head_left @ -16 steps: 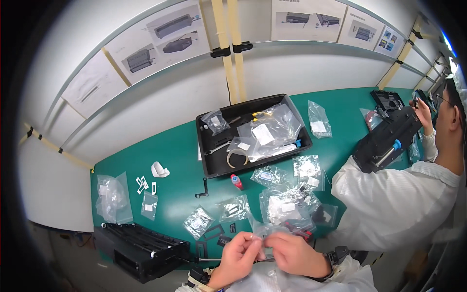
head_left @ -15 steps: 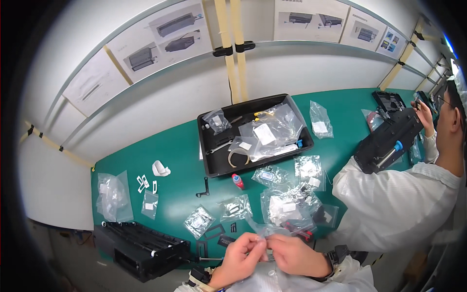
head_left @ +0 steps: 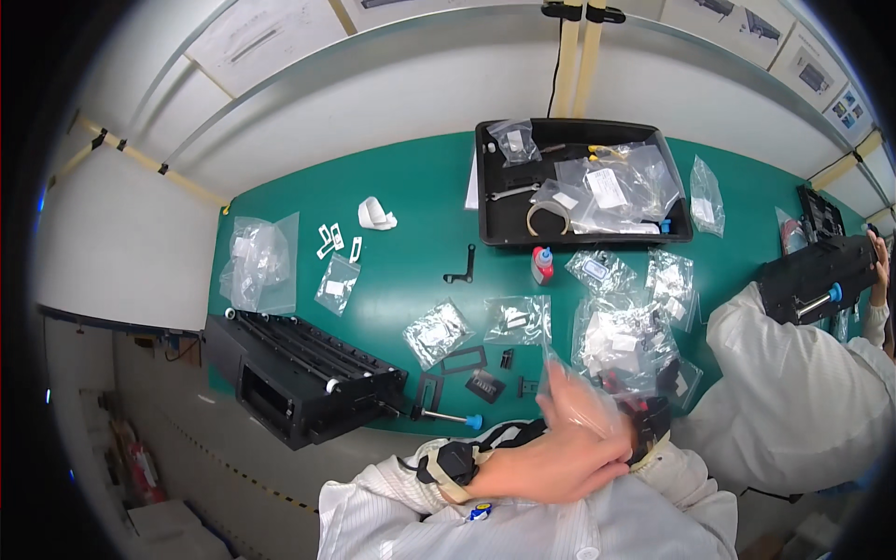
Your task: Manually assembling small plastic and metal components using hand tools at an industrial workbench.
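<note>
Reader: With the dial centred on the two hands and twelve pointing away from the wearer, what lies at the centre?

Author: A clear plastic bag point(head_left: 605, 411), near the front edge of the green worktop point(head_left: 425, 210). Its film overlies the right hand point(head_left: 569, 401), whose fingers point toward eleven; whether they pinch the film cannot be told.

Reader: And the left hand point(head_left: 546, 464)?

Author: It crosses in front, back uppermost, fingers curled toward three beside the bag's lower edge. Their tips are hidden, so the grip cannot be told.

Reader: Which parts lie to the left?

Author: At nine, a black housing point(head_left: 303, 383); a metal rod with a blue knob point(head_left: 453, 417) projects from it toward the hands. At ten, and nearer, a black square plate point(head_left: 484, 385) lies just beside thin black frames point(head_left: 464, 359). A black angled bracket point(head_left: 464, 268) lies near eleven.

Reader: And beyond the hands?

Author: At one, overlapping clear packets point(head_left: 621, 341). At twelve, farther off, a black tray point(head_left: 485, 201) holding bagged items and a wrench point(head_left: 515, 191); a red bottle point(head_left: 541, 269) stands in front, slightly before twelve.

Reader: What occupies two o'clock?

Author: A co-worker's black unit point(head_left: 807, 275), beside a white sleeve point(head_left: 747, 350).
</note>
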Motion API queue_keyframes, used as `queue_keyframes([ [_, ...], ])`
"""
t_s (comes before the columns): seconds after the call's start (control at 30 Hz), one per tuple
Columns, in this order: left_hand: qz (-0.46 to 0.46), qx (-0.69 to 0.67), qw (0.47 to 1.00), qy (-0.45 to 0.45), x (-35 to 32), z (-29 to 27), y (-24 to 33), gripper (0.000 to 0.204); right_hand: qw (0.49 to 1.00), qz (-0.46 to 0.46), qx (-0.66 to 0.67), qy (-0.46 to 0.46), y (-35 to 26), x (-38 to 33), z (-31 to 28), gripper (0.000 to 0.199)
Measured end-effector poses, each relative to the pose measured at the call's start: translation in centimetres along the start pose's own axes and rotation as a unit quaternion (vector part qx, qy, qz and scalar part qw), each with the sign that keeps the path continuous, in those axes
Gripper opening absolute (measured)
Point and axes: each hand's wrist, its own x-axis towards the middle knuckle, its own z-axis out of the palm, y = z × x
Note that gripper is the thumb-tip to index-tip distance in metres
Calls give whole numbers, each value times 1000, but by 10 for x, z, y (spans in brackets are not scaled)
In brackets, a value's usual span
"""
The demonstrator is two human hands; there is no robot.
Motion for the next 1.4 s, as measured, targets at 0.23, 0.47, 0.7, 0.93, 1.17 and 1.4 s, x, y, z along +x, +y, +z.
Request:
queue_keyframes([
  [0.23, 34, -65, 997, -32, -16, 0, 11, 24, 989, -47, 58, 130, 26, -29, -2, 83],
  [0.47, -163, -240, 902, 320, -58, -25, -33, 26, 854, -71, 505, 104, 66, -55, 7, 93],
  [0.7, -240, -249, 913, 217, -48, 4, -66, 44, 798, -101, 580, 125, 71, -55, 34, 56],
  [0.93, -276, -272, 906, 169, -56, 9, -77, 20, 814, -149, 550, 111, 65, -63, 40, 63],
  [1.17, -259, -298, 890, 228, -63, 20, -76, 14, 809, -181, 541, 139, 88, -82, 50, 48],
  [1.4, -273, -241, 886, 287, -69, 19, -72, 13, 930, -210, 254, 159, 89, -87, 42, 32],
])
